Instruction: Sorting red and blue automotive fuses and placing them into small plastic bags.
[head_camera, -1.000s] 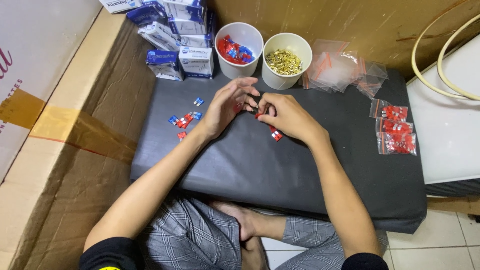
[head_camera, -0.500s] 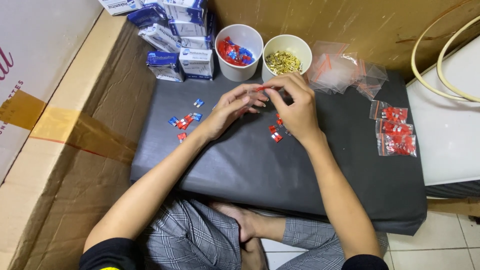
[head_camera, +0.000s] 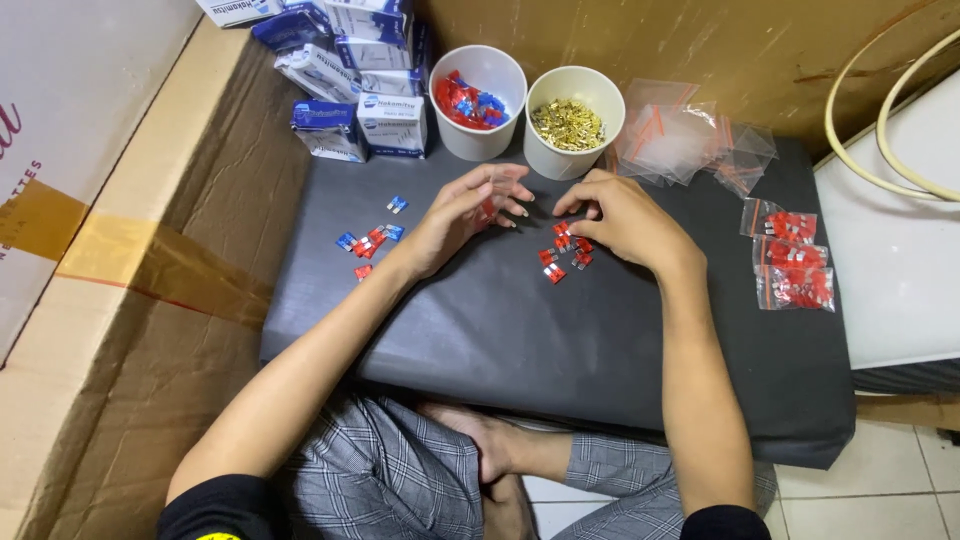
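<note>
My left hand (head_camera: 462, 215) hovers over the black board (head_camera: 560, 330) with fingers spread, a small red piece showing under its fingertips. My right hand (head_camera: 618, 220) rests palm down beside it, fingertips touching the board just above a small cluster of red plastic pieces (head_camera: 563, 250). Another group of red and blue pieces (head_camera: 368, 240) lies to the left of my left wrist. Behind the hands stand two white cups: one with red and blue pieces (head_camera: 478, 100), one with small brass metal parts (head_camera: 572, 122).
Empty clear zip bags (head_camera: 690, 140) lie at the back right. Three filled bags of red pieces (head_camera: 792, 260) sit at the right edge. Small blue-and-white boxes (head_camera: 355, 85) are stacked at the back left. Cardboard (head_camera: 150, 300) flanks the left; a white surface with tubing (head_camera: 900, 180) the right.
Both hands came down from working together near the cups. My right hand lowered onto the board by the red cluster; my left hand opened and drew slightly apart.
</note>
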